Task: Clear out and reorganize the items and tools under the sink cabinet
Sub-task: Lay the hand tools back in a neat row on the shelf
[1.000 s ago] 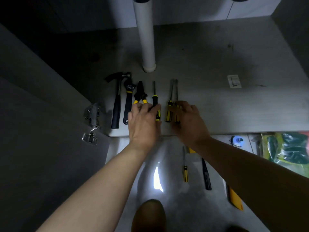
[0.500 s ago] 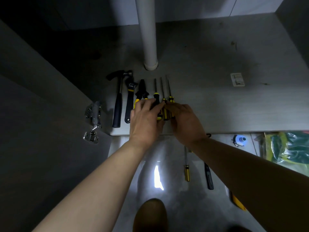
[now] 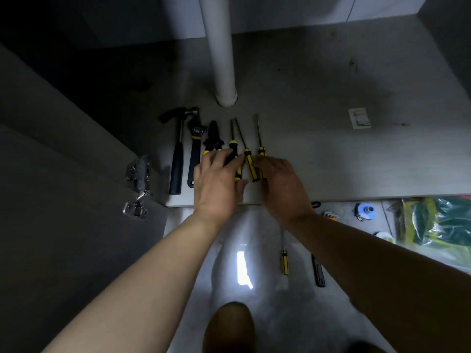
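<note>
Three screwdrivers (image 3: pixel 248 161) are lying side by side on the cabinet floor (image 3: pixel 331 161), shafts pointing to the back, just right of the pliers (image 3: pixel 212 138), wrench (image 3: pixel 195 149) & hammer (image 3: pixel 177 161). L hand (image 3: pixel 216 182) is resting flat, fingers straight, over the pliers' grips & the nearest driver's handle. R hand (image 3: pixel 283 189) is bending its fingers over the other two yellow handles; I can't tell if it's pinching one, since the palm side is hidden. White sticker (image 3: pixel 359 118) is carrying print too small for me to read; tool markings too dim. Pipe (image 3: pixel 219 47) is running out of frame at top. Green-yellow bag (image 3: pixel 438 222) is getting cut off at right.
</note>
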